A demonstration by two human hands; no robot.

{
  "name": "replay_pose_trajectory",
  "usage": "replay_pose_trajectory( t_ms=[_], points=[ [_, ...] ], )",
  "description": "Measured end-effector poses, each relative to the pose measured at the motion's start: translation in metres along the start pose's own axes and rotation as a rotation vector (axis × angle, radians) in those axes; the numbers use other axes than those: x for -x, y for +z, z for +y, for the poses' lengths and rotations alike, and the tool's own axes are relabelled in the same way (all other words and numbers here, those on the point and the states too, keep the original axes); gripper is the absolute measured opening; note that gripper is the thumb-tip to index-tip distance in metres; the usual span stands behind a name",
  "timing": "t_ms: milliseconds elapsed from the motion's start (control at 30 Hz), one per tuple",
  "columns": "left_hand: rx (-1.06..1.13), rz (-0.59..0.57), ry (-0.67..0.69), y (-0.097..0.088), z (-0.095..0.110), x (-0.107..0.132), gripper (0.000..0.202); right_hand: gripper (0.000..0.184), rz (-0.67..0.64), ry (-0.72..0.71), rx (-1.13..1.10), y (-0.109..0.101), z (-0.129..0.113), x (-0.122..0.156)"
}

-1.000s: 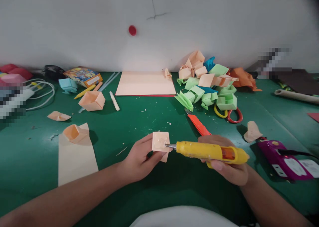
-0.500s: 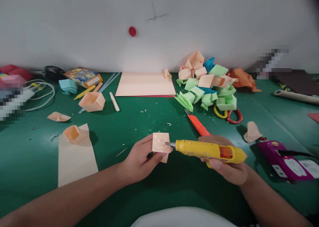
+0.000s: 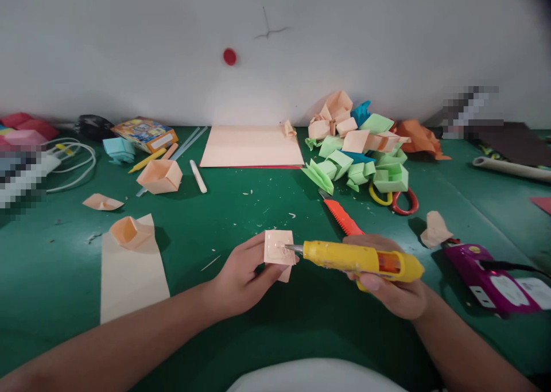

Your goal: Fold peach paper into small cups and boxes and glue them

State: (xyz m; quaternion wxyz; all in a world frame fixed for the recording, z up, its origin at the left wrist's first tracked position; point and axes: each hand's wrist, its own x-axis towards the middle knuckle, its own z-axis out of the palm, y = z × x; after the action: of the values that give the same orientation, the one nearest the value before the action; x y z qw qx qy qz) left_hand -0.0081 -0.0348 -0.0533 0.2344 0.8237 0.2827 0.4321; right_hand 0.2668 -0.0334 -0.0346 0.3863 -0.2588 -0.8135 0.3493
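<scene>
Between its thumb and fingers, my left hand [image 3: 243, 277] holds a small peach folded-paper piece [image 3: 274, 253], its square face turned up. Shiny glue lies on that face. A yellow hot glue gun [image 3: 344, 255] is gripped in my right hand [image 3: 398, 300], its metal nozzle [image 3: 294, 248] pointing left, at the glue on the square. On the left, a peach paper cup [image 3: 130, 233] rests on a cream sheet of paper [image 3: 129, 283]. An open peach paper box [image 3: 160, 177] stands farther back.
Folded green and peach papers [image 3: 344, 162] are heaped at the back right, by scissors [image 3: 404, 201] and an orange-red cutter [image 3: 342, 215]. A purple power strip [image 3: 486, 277] lies at right. A peach sheet stack [image 3: 252, 145], white marker-like stick [image 3: 198, 177] and colourful box [image 3: 145, 132] lie behind.
The nozzle has shifted very slightly over the square face, and the glue trace near it looks a little different. Both hands keep their grips.
</scene>
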Motion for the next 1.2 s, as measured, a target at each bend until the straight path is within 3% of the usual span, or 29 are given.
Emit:
replay_pose_trajectory(
  t_ms=[667,1200],
  points=[
    [-0.030,-0.048,-0.046,-0.0026,0.0036,-0.0023,0.022,0.028,-0.017,-0.052,-0.063,0.0017,-0.0017,-0.0051],
    [-0.014,-0.017,-0.024,-0.0008,0.0023,0.0000,0.021,0.021,-0.020,-0.016,-0.090,0.0013,0.0001,-0.0034]
  ],
)
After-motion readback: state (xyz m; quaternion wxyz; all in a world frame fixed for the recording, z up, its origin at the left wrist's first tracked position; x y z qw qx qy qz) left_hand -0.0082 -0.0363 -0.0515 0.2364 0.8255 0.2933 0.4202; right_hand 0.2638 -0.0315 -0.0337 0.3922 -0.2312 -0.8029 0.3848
